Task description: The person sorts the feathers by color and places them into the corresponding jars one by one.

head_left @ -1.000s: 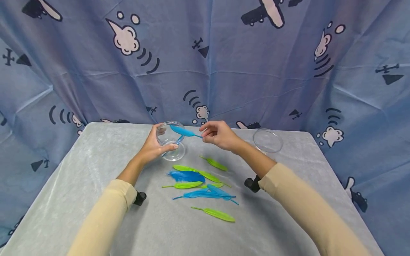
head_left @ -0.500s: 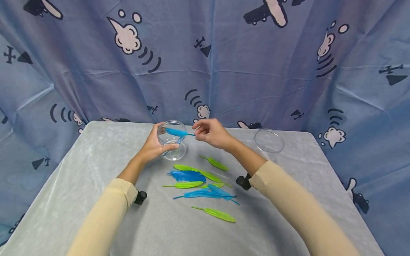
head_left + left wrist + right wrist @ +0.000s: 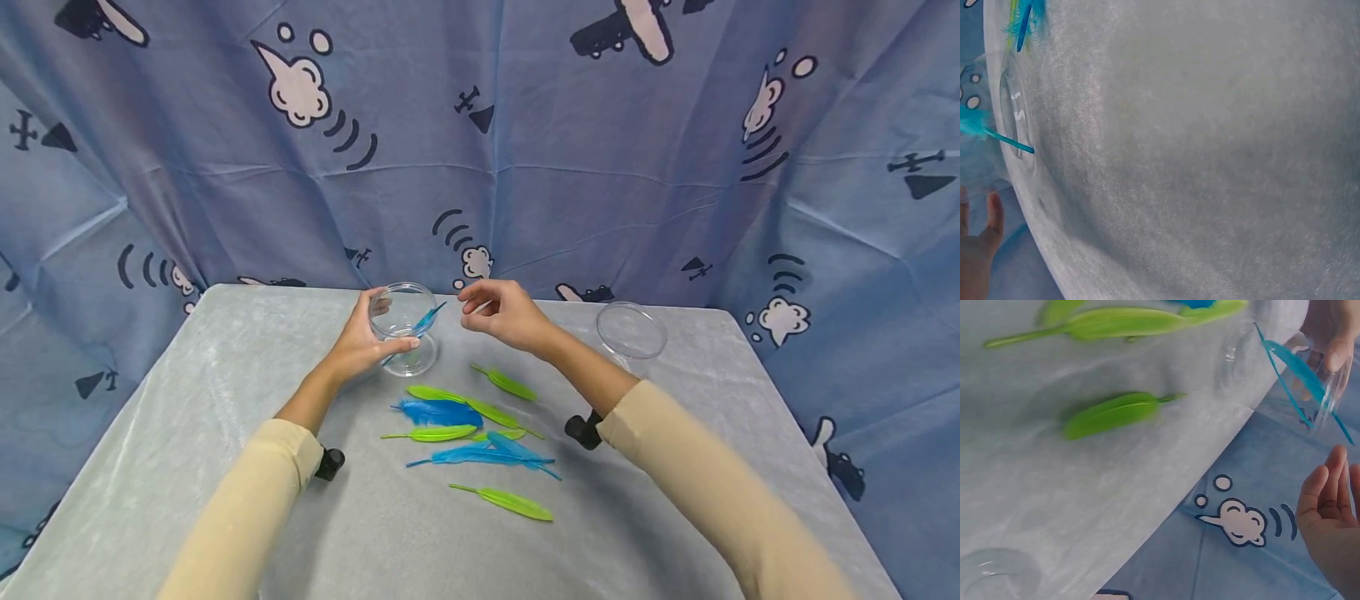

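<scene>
My left hand (image 3: 358, 343) grips a clear round container (image 3: 390, 312) near the back of the table, thumb on the near side and fingers on the far side. Inside it are blue feathers (image 3: 429, 318); the right wrist view shows two, one quill (image 3: 1342, 428) sticking out past the rim. Just right of the rim, my right hand (image 3: 506, 315) hovers with loosely bent fingers and nothing between them. On the cloth nearer me lie several green feathers (image 3: 513, 503) and light blue feathers (image 3: 468, 454), plus a fluffy darker blue feather (image 3: 438, 412).
A second clear round container (image 3: 660, 337) stands at the back right, beyond my right forearm. Grey cloth covers the table (image 3: 637, 533). Behind its back edge hangs a blue printed curtain (image 3: 570, 233).
My right hand carried a light blue feather left to the container and let go of it; it dropped inside. The hand then drew back slightly right. My left hand kept its grip.
</scene>
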Available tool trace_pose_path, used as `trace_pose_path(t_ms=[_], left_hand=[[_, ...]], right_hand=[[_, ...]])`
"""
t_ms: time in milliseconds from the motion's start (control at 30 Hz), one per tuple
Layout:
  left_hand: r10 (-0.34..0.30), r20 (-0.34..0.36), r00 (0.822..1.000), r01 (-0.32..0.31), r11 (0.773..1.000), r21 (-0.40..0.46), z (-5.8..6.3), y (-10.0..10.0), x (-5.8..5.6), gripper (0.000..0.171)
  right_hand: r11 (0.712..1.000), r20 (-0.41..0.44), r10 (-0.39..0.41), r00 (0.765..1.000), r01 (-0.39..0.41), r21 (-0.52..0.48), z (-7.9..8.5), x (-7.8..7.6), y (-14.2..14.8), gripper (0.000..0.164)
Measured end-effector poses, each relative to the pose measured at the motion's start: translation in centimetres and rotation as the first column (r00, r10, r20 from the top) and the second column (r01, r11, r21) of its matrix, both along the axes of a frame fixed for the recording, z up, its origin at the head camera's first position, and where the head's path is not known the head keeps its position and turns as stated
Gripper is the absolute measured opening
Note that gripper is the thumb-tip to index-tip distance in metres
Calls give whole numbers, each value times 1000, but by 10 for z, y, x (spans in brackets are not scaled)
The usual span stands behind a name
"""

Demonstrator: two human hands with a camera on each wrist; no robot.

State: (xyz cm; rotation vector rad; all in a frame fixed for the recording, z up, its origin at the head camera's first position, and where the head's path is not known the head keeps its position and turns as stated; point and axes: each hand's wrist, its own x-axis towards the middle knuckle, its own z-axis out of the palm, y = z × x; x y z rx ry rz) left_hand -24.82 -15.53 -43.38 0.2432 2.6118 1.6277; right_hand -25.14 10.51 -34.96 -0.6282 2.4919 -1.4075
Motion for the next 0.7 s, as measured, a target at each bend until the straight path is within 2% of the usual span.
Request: trace_pose_path(t_ms=[133, 300, 433, 700], left_hand=[[-10, 0, 1000, 10, 1000, 6, 1, 0, 0, 103], [-12, 11, 1000, 11, 1000, 10, 1, 0, 0, 104], [-6, 11, 1000, 6, 1000, 2, 1, 1, 0, 103], [-17, 9, 1000, 17, 1000, 11, -1, -1, 0, 103]], right_hand=[[999, 45, 9, 999, -11, 36, -7, 7, 17, 30], [996, 71, 58, 996, -63, 61, -26, 18, 43, 28], [993, 91, 99, 991, -105, 56, -41, 29, 65, 29], [990, 190, 130, 973, -139, 37, -65, 48, 99, 36]])
